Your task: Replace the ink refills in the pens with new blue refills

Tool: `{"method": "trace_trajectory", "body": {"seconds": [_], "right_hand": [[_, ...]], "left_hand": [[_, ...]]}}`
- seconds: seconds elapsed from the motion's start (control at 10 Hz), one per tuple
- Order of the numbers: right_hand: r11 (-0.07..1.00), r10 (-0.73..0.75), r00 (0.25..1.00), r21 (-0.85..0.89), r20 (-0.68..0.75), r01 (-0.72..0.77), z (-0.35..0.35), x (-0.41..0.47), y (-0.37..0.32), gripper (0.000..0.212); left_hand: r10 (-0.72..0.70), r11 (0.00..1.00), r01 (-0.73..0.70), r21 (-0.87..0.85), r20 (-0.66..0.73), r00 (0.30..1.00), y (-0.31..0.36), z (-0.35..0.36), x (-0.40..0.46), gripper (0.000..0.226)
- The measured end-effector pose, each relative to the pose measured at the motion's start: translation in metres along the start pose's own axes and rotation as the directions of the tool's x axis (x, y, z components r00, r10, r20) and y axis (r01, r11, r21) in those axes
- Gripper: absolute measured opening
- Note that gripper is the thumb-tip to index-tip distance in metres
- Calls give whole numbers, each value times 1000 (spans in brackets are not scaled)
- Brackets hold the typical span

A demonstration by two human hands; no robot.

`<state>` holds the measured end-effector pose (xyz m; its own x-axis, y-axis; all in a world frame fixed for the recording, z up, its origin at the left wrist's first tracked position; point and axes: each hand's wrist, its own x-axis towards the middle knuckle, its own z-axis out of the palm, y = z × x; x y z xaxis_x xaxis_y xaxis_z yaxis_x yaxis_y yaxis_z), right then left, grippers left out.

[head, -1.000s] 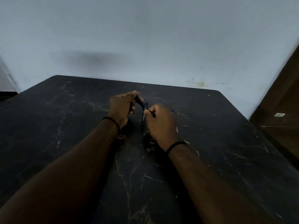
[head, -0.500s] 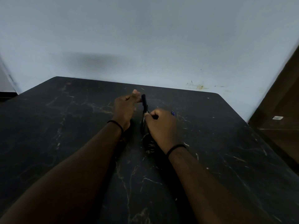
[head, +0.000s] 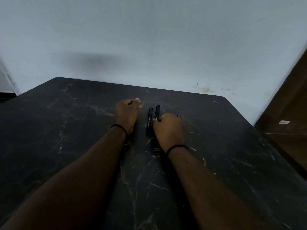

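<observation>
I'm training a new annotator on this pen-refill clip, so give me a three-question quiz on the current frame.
1. True or false: the left hand holds a pen.
2. How many black plastic pens show on the dark marble-patterned table? A) one B) two C) four
3. Fill in: the right hand holds the ____ of the two pens.

Key: 1 false, its fingers are loosely curled and hold nothing. 2 B, lying side by side. 3 right-hand pen; the other lies free.
</observation>
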<state>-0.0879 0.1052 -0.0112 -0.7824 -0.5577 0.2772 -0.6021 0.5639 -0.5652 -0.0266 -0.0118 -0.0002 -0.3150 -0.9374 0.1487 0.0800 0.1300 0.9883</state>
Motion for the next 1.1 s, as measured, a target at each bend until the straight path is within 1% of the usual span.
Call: {"method": "trace_trajectory", "body": {"seconds": [0.1, 0.2, 0.4, 0.5, 0.6, 0.7, 0.8, 0.9, 1.0, 1.1], "right_hand": [[995, -45, 998, -88, -34, 42, 4, 1, -1, 36], [992, -75, 996, -103, -53, 69, 5, 2, -1, 35], [999, -39, 999, -25, -36, 38, 7, 3, -1, 36], [1000, -19, 998, 15, -52, 20, 6, 2, -1, 39], [999, 5, 999, 42, -44, -3, 6, 2, 0, 32], [999, 8, 1000, 32, -27, -7, 4, 1, -1, 26], [1000, 12, 999, 25, -32, -11, 4, 1, -1, 26], [996, 23, 1000, 88, -8, -22, 1, 0, -1, 28], [989, 33, 999, 143, -35, -28, -2, -3, -1, 28], [974, 68, 985, 222, -160, -31, -2, -6, -1, 20]], "left_hand": [[1, 1000, -1, 10, -3, 1000, -2, 1, 2, 18], [6, 1000, -6, 22, -4, 1000, -3, 1, 3, 16], [14, 999, -13, 38, -15, 1000, -3, 1, 4, 15], [19, 998, -18, 56, -17, 1000, -3, 1, 3, 17], [15, 998, -15, 58, -11, 1000, -3, 1, 2, 19], [20, 998, -20, 54, -11, 1000, -3, 1, 2, 18], [29, 998, -28, 50, -12, 1000, -5, 2, 3, 17], [38, 998, -37, 52, -9, 999, -8, 1, 5, 19], [58, 996, -58, 74, 0, 998, -12, 0, 8, 20], [94, 984, -91, 153, -10, 996, -15, -1, 6, 24]]}}
